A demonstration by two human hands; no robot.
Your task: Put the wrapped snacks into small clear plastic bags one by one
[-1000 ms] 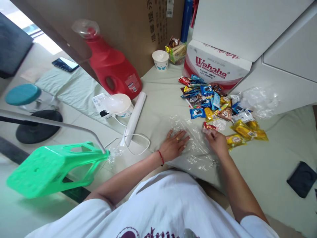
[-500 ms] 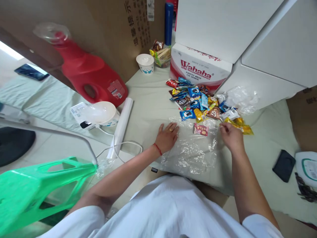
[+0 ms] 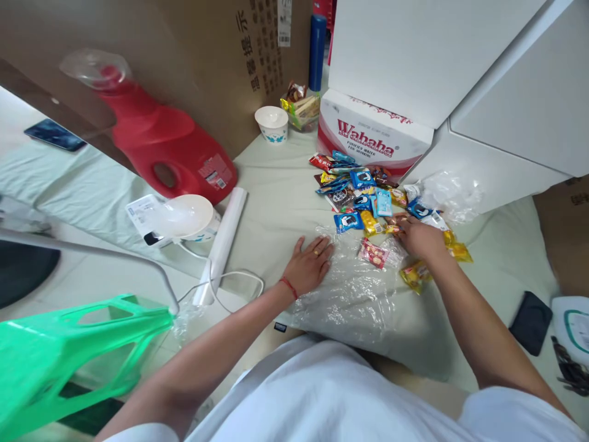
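My left hand (image 3: 309, 267) lies flat with its fingers spread, pressing the left edge of a clear plastic bag (image 3: 354, 301) onto the cloth. On the upper part of the bag rests a small red-and-pink snack packet (image 3: 373, 253). My right hand (image 3: 421, 236) is in the near edge of a heap of wrapped snacks (image 3: 363, 179), its fingers closed round a brown-and-yellow snack packet (image 3: 392, 225) that they partly cover. Under the right wrist lies a yellow snack packet (image 3: 415, 276), close to the bag.
Behind the heap stands a Wahaha carton (image 3: 372, 138), with crumpled clear plastic (image 3: 453, 195) to its right. A paper cup (image 3: 272, 124), a red jug (image 3: 175, 147) and a white roll (image 3: 223, 242) stand or lie leftward. A green stool (image 3: 69, 344) is lower left; a dark pouch (image 3: 531, 322) is right.
My right hand has moved up and left into the heap. A yellow packet now lies nearer me, by the bag. The red-and-pink packet has turned slightly; my left hand remains on the bag.
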